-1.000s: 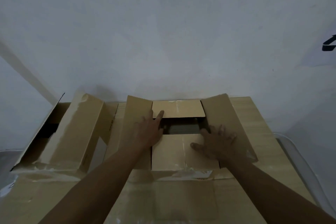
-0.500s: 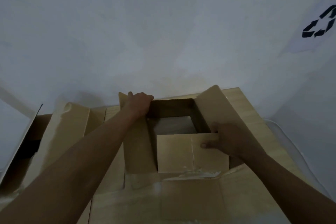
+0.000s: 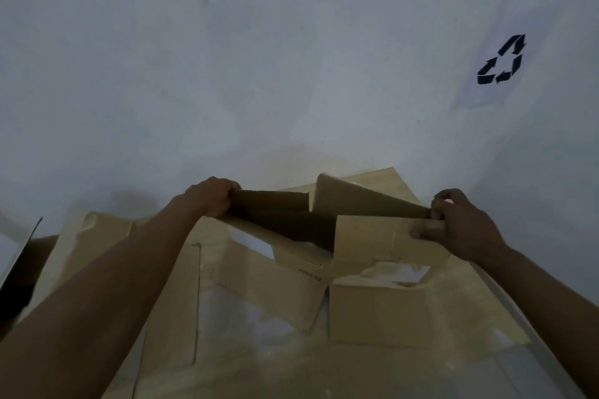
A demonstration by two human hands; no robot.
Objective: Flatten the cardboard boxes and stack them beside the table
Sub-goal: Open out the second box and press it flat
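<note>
A brown cardboard box (image 3: 372,311) with loose flaps is lifted off the table and skewed, its open top pulled into a narrow slit. My left hand (image 3: 212,196) grips the box's far left corner. My right hand (image 3: 460,223) pinches the near right flap and wall together. A second cardboard box (image 3: 74,253) lies on its side at the left, partly behind my left forearm. Flat cardboard (image 3: 246,363) covers the table below the held box.
The wooden table (image 3: 397,180) shows at the back right, against a white wall. A sheet with a black recycling symbol (image 3: 500,60) hangs on the wall to the right. The dark opening of another box (image 3: 16,285) sits at the left edge.
The box rose from the table and its square opening collapsed diagonally. My left hand stayed on the far left corner; my right hand moved out right with the flap. The camera tilted up.
</note>
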